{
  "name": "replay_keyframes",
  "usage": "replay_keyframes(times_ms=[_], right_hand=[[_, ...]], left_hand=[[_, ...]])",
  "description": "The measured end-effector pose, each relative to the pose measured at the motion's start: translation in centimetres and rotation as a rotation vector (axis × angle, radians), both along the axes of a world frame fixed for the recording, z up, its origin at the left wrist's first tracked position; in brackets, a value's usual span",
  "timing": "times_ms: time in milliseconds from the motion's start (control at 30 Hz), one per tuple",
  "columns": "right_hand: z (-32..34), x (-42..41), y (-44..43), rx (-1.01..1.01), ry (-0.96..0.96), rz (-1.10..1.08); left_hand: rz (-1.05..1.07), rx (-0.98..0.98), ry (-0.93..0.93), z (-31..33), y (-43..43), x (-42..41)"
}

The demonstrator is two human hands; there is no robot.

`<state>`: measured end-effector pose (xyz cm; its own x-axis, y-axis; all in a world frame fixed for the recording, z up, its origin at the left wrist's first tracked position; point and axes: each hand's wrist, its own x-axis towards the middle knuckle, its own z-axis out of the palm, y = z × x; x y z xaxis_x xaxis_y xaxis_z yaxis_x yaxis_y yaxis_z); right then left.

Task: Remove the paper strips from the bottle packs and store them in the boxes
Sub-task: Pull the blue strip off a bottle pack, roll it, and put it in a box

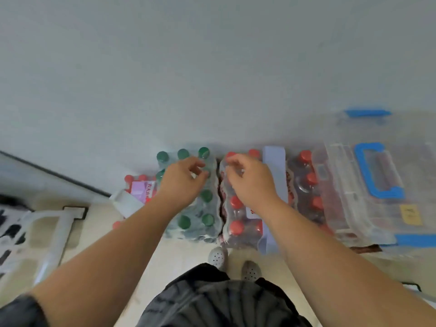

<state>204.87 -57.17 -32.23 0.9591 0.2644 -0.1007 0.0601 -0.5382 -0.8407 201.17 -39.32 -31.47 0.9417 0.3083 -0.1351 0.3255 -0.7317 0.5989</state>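
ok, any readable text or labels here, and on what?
"农夫山", red, cut off: white label on far-left red-cap pack.
Yellow sticker on clear box: handwriting, too blurred.
Red print on middle red-cap pack: too blurred.
No other text legible.

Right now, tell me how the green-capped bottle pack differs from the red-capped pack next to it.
Caps: the green-capped pack has green caps, the red-capped pack red ones. A pale paper strip runs along the red-capped pack's right side; none shows on the green-capped pack. The left hand is over the green-capped pack, the right hand over the red-capped pack. Both are film-wrapped, side by side against the wall.
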Motion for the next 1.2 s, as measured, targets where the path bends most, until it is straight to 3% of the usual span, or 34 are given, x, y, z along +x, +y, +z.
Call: replay_keyframes(times_ms=[233,367,700,967,1200], right_hand=[[1.1,-3.4,9.1,-0.125,-0.058,0.360],[0.5,-4.8,15.2,-0.208,-0.082,0.471],[-5.8,-5.3,32.1,-0.557,-0.039,0.466],[-12.9,-4.2,36.4,-0.754,0.049,0.494],[-18.1,-3.5,39.5,-0.650,0.266,0.590]], left_hand=[[0.258,0.096,0.040,0.3,9.9,-8.8],[0.303,0.151,0.141,-1.8,16.2,-12.2],[0.043,0.259,0.363,-9.4,33.0,-11.8],[-0.154,0.228,0.434,-15.7,37.5,-8.1],[-0.123,0.080,0.485,-21.0,38.0,-7.2]])
